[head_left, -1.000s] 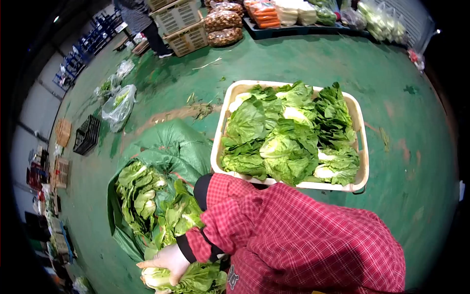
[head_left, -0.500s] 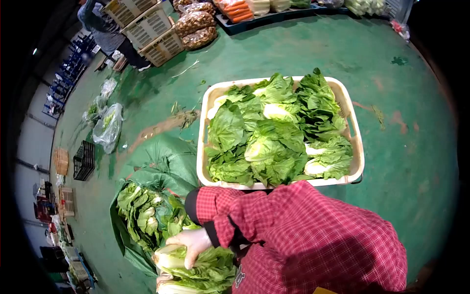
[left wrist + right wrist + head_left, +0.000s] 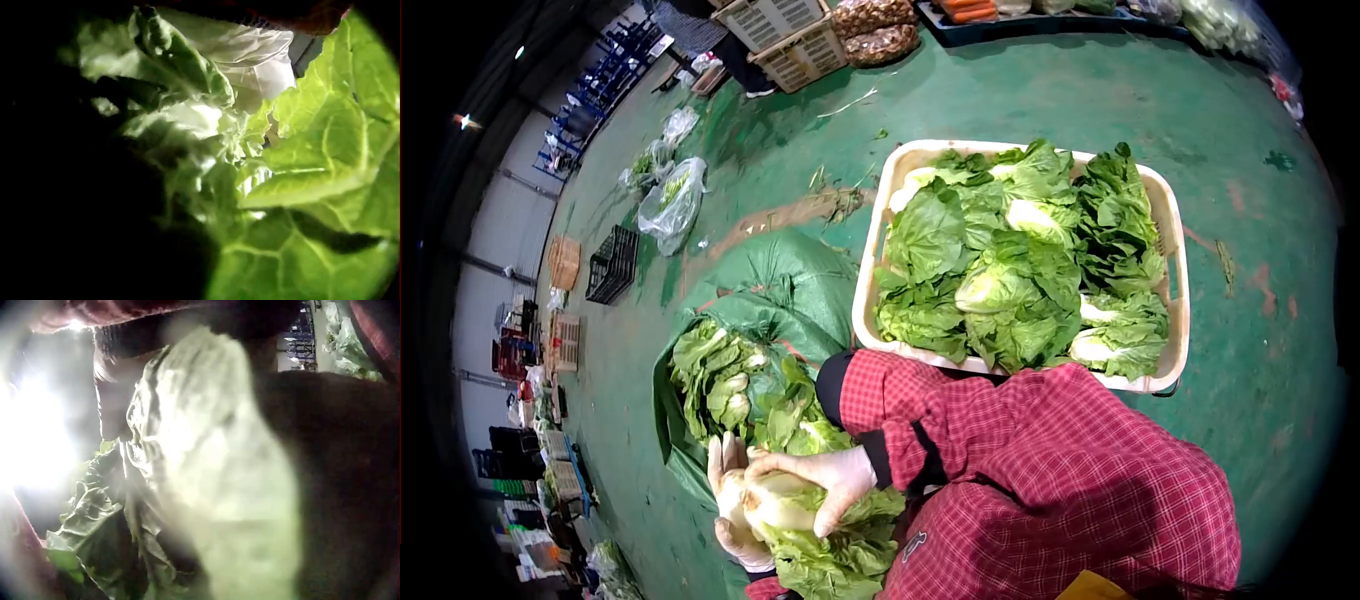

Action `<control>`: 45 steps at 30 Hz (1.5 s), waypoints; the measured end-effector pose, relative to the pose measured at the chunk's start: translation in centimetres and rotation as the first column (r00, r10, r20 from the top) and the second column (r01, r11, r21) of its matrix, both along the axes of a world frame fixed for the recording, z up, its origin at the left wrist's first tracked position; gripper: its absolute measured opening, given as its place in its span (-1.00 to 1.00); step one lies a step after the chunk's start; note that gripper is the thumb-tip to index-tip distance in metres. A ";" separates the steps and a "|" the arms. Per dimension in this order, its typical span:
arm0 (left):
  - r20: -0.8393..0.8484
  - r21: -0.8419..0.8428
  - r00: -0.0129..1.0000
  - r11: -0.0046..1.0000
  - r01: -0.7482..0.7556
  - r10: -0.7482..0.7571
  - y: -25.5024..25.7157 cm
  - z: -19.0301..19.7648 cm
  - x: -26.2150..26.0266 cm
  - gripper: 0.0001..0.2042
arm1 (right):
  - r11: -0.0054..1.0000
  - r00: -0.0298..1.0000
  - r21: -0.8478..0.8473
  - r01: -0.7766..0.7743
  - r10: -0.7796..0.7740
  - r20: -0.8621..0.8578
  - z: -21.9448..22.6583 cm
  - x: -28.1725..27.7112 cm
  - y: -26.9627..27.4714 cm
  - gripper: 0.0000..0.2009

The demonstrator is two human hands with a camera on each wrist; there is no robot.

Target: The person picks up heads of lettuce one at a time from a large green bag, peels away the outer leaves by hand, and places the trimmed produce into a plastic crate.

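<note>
In the head view, a gloved left hand [image 3: 735,508] curls round the pale stem end of leafy lettuce [image 3: 830,555] at the lower left. From the other side, the right hand [image 3: 832,483] grips the same lettuce, thumb on the near side. Beside them, an open green sack [image 3: 790,290] holds more leafy heads [image 3: 718,375]. The left wrist view has the white-gloved hand [image 3: 256,59] behind bright leaves [image 3: 325,150]. A blurred pale shape fills the right wrist view's middle; whether it is glove or stem, I cannot tell.
A cream crate [image 3: 1025,148] full of leafy heads stands right of the sack, beyond the checked sleeve. Further left are a black crate [image 3: 612,265] and a clear bag [image 3: 672,205]. Stacked crates [image 3: 800,55] and a person's legs [image 3: 740,62] are at the back.
The left hand has come into fuller view, its fingers now round the stem end. The right hand stays on the lettuce, whose stem end has risen and turned. The head view has shifted.
</note>
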State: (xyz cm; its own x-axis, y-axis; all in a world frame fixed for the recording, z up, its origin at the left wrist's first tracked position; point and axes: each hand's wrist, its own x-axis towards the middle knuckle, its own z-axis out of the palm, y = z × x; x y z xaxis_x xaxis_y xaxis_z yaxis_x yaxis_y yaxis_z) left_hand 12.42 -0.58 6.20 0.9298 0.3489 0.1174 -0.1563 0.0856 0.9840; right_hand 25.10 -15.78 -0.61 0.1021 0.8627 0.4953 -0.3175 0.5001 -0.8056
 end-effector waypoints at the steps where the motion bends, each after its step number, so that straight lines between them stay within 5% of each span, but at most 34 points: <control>1: -0.102 0.029 0.993 0.998 -0.060 0.063 1.7 -1.2 -1.1 -0.15 | 0.999 0.998 0.042 0.010 -0.007 -0.064 -0.4 0.2 -0.2 0.37; 4: -0.273 0.085 0.951 0.988 -0.129 0.147 3.5 -2.7 -1.0 -0.12 | 0.993 0.961 0.004 -0.117 0.114 -0.253 0.1 1.6 -1.5 0.42; 6: -0.233 -0.066 0.970 0.994 -0.090 0.072 0.2 0.0 3.5 -0.14 | 0.999 0.999 0.015 0.036 -0.036 -0.024 0.9 3.8 -2.6 0.37; 7: -0.194 -0.169 0.981 0.984 -0.050 0.016 -1.9 1.6 6.0 -0.16 | 0.999 0.998 -0.018 0.027 -0.028 -0.055 2.0 5.1 -3.8 0.32; 8: -0.127 -0.214 0.991 0.977 0.008 -0.036 -4.3 2.9 8.3 -0.17 | 0.970 0.964 0.133 0.204 -0.223 0.144 1.4 6.9 -4.3 0.33; 9: -0.044 -0.200 0.996 0.978 0.061 -0.072 -6.9 4.3 10.5 -0.18 | 0.960 0.931 0.051 0.274 -0.278 0.237 3.1 8.5 -6.7 0.32; 10: 0.117 -0.007 0.991 0.997 0.073 -0.072 -9.3 5.4 12.4 -0.21 | 0.928 0.887 0.188 0.320 -0.364 0.284 4.6 10.1 -8.2 0.35; 11: 0.151 0.108 0.983 0.990 0.088 -0.103 -10.3 5.8 14.1 -0.23 | 0.954 0.923 0.025 0.298 -0.294 0.246 7.0 11.4 -10.8 0.37; 13: 0.200 0.358 0.967 0.931 0.075 -0.155 -10.7 7.1 15.7 -0.28 | 0.905 0.857 -0.037 0.424 -0.388 0.338 11.0 13.4 -15.2 0.37; 15: 0.191 0.409 0.975 0.912 0.030 -0.118 -9.9 6.3 16.4 -0.34 | 0.724 0.607 -0.047 0.688 -0.538 0.585 13.3 15.0 -18.6 0.33; 16: 0.168 0.393 0.983 0.920 0.006 -0.078 -9.0 5.3 16.4 -0.37 | 0.590 0.254 0.085 0.803 -0.468 0.847 14.6 15.7 -19.8 0.31; 17: 0.127 0.350 0.992 0.936 -0.021 -0.026 -7.7 3.9 16.1 -0.40 | 0.412 0.108 0.000 0.911 -0.240 0.965 15.8 15.0 -20.1 0.28; 19: -0.072 0.133 0.991 0.986 -0.104 0.114 -4.3 1.8 14.9 -0.39 | 0.256 0.121 -0.129 0.958 0.047 0.992 12.3 16.8 -18.2 0.24; 22: -0.216 0.012 0.937 0.961 -0.277 0.273 0.4 -1.2 10.6 -0.41 | 0.056 0.065 -0.103 0.993 0.464 0.883 -2.8 19.1 -13.6 0.08; 24: -0.291 0.012 0.893 0.934 -0.356 0.344 3.2 -2.5 6.7 -0.49 | -0.002 0.206 -0.229 0.974 0.442 0.873 -10.5 19.0 -12.1 0.01; 27: -0.353 -0.006 0.809 0.863 -0.505 0.470 6.9 -4.7 -0.1 -0.40 | 0.055 0.160 -0.208 0.977 0.456 0.875 -9.1 19.1 -11.1 0.02; 32: -0.321 -0.123 0.704 0.709 -0.694 0.634 11.1 -8.8 -9.1 -0.33 | 0.013 0.227 -0.284 0.959 0.566 0.793 -6.8 19.8 -10.0 0.16; 34: -0.335 -0.156 0.664 0.656 -0.739 0.668 11.9 -9.9 -11.6 -0.33 | 0.075 0.242 -0.334 0.940 0.543 0.804 -4.3 20.5 -9.2 0.18; 36: -0.318 -0.179 0.622 0.599 -0.781 0.716 12.8 -11.4 -13.8 -0.32 | 0.251 0.024 -0.253 0.934 0.665 0.747 -1.1 22.3 -8.3 0.14; 37: -0.316 -0.192 0.606 0.576 -0.794 0.730 13.2 -12.2 -14.4 -0.33 | 0.268 -0.004 -0.228 0.936 0.656 0.754 3.3 20.8 -6.6 0.07; 38: -0.318 -0.201 0.590 0.556 -0.807 0.742 13.5 -12.9 -14.9 -0.33 | 0.359 -0.108 -0.139 0.923 0.587 0.802 5.6 20.5 -5.1 -0.05; 39: -0.321 -0.206 0.578 0.540 -0.816 0.751 13.8 -13.6 -15.2 -0.33 | 0.430 -0.108 -0.122 0.895 0.472 0.875 8.0 19.1 -2.4 -0.14; 42: -0.325 -0.243 0.561 0.506 -0.828 0.762 14.0 -14.8 -13.8 -0.39 | 0.715 0.014 -0.062 0.696 0.073 0.997 8.7 15.4 8.8 -0.29; 43: -0.358 -0.183 0.532 0.501 -0.846 0.768 13.8 -14.1 -13.0 -0.49 | 0.764 0.115 -0.149 0.628 0.097 0.989 7.2 13.9 12.8 -0.29; 45: -0.285 -0.128 0.629 0.621 -0.773 0.724 14.4 -15.4 -13.0 -0.46 | 0.808 0.236 -0.295 0.510 0.198 0.951 1.5 10.9 20.7 -0.25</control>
